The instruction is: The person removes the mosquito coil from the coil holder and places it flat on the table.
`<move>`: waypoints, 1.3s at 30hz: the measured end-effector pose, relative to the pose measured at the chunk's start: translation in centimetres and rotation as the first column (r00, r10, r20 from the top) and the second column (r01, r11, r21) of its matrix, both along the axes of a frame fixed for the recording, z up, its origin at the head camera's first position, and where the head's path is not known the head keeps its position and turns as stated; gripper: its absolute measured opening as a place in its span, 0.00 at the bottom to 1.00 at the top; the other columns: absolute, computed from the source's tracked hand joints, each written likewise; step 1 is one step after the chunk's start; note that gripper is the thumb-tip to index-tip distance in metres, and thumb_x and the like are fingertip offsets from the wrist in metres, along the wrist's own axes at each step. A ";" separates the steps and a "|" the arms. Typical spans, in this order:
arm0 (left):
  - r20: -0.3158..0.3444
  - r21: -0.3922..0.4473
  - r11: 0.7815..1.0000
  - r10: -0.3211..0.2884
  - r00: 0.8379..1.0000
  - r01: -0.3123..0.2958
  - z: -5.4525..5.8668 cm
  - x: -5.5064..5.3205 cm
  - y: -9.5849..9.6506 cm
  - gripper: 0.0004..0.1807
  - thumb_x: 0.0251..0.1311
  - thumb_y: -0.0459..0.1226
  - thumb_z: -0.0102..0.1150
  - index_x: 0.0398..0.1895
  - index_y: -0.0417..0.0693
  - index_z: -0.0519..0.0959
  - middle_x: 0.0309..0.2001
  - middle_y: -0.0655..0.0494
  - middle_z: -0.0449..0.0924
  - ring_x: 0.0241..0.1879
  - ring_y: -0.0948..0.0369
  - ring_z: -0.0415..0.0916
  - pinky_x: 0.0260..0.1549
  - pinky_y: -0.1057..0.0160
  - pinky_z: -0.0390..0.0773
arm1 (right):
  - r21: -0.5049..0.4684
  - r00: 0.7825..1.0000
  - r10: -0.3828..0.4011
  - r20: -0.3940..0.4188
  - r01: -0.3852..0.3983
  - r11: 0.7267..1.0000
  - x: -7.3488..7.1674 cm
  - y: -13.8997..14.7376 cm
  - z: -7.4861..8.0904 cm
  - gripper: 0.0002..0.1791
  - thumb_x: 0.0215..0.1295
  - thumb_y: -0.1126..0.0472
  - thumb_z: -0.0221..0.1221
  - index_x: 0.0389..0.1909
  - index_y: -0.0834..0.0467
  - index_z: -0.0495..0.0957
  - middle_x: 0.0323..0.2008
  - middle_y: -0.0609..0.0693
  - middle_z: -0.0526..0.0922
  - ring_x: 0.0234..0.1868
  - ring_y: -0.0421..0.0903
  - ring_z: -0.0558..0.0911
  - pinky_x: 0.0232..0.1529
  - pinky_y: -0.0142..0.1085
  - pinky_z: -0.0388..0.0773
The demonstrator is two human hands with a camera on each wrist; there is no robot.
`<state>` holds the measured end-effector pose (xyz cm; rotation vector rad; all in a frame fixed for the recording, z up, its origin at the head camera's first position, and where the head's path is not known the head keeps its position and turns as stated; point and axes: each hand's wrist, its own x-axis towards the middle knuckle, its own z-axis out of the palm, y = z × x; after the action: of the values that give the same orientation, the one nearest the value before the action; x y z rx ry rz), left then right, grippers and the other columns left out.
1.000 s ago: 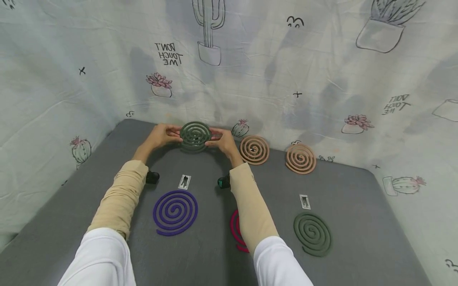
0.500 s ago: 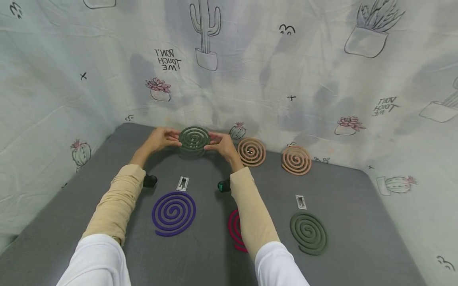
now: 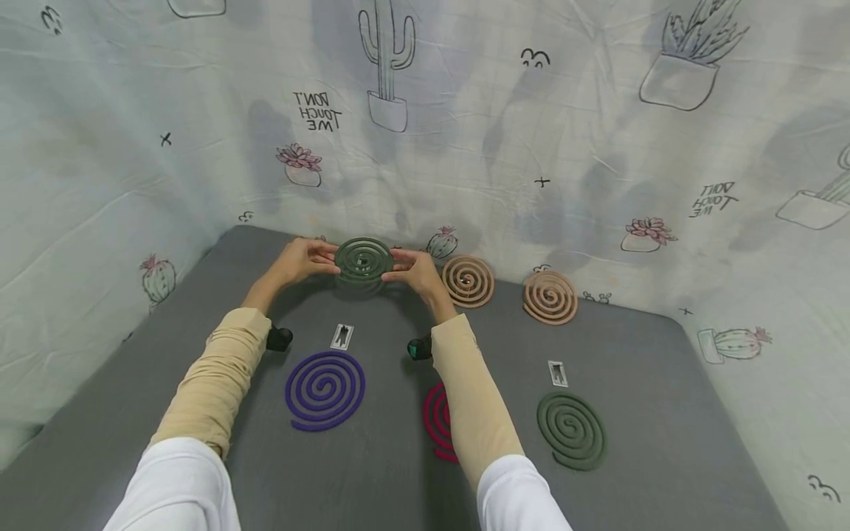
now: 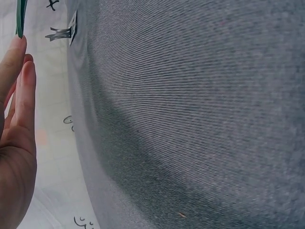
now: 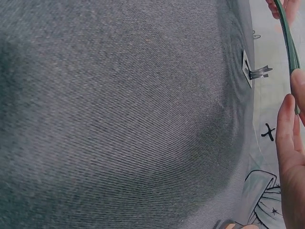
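Both my hands hold one dark green spiral coil [image 3: 363, 259] by its opposite edges, just above the far middle of the grey table [image 3: 664, 383]. My left hand [image 3: 328, 259] pinches its left rim and my right hand [image 3: 398, 264] its right rim. The coil lies nearly level. In the left wrist view only the coil's edge [image 4: 20, 19] shows at my fingertips [image 4: 14, 52]. In the right wrist view the coil [image 5: 288, 43] is seen edge-on above my fingers [image 5: 290, 138]. A small metal stand [image 5: 251, 71] sits on the table under the coil.
Two tan coils [image 3: 468, 281] [image 3: 550, 297] stand at the back right. Nearer me lie a purple coil [image 3: 325, 389], a magenta coil [image 3: 437, 422] partly under my right forearm, and another dark green coil [image 3: 572, 431]. Flat metal stands [image 3: 341, 335] [image 3: 557, 373] lie beside them. Printed cloth walls the table.
The green coil has tipped from facing me to nearly level and sunk a little toward the table. Both hands keep their hold.
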<state>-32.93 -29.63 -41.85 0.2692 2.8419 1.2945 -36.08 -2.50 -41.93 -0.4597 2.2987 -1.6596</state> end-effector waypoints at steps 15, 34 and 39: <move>0.010 -0.004 1.000 -0.005 1.000 0.005 -0.3 0.6 0.3 0.28 0.73 0.30 0.70 0.71 0.25 0.76 0.59 0.27 0.85 0.61 0.35 0.85 0.61 0.41 0.87 | 0.018 1.000 0.009 0.014 -0.009 1.000 0.8 0.3 -0.3 0.35 0.71 0.74 0.69 0.78 0.64 0.73 0.77 0.63 0.75 0.72 0.62 0.79 0.73 0.51 0.81; 0.038 0.014 1.000 -0.016 0.999 0.016 -0.7 1.8 0.3 0.29 0.71 0.31 0.72 0.70 0.24 0.76 0.61 0.25 0.83 0.61 0.34 0.84 0.62 0.41 0.86 | 0.018 1.000 -0.009 0.029 0.009 1.000 1.8 0.2 -1.3 0.35 0.71 0.74 0.70 0.77 0.66 0.74 0.76 0.65 0.76 0.70 0.63 0.81 0.73 0.51 0.81; 0.048 0.002 1.000 -0.014 0.999 0.014 -0.9 2.2 0.1 0.29 0.71 0.31 0.72 0.70 0.24 0.76 0.61 0.26 0.83 0.61 0.34 0.84 0.63 0.40 0.85 | 0.013 0.999 0.000 0.041 0.000 1.000 2.2 0.0 -1.6 0.35 0.71 0.74 0.70 0.77 0.66 0.74 0.76 0.65 0.76 0.70 0.63 0.81 0.73 0.51 0.81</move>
<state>-30.69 -29.49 -42.73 0.2541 2.7947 1.2825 -33.90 -2.46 -43.50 -0.4194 2.2790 -1.6382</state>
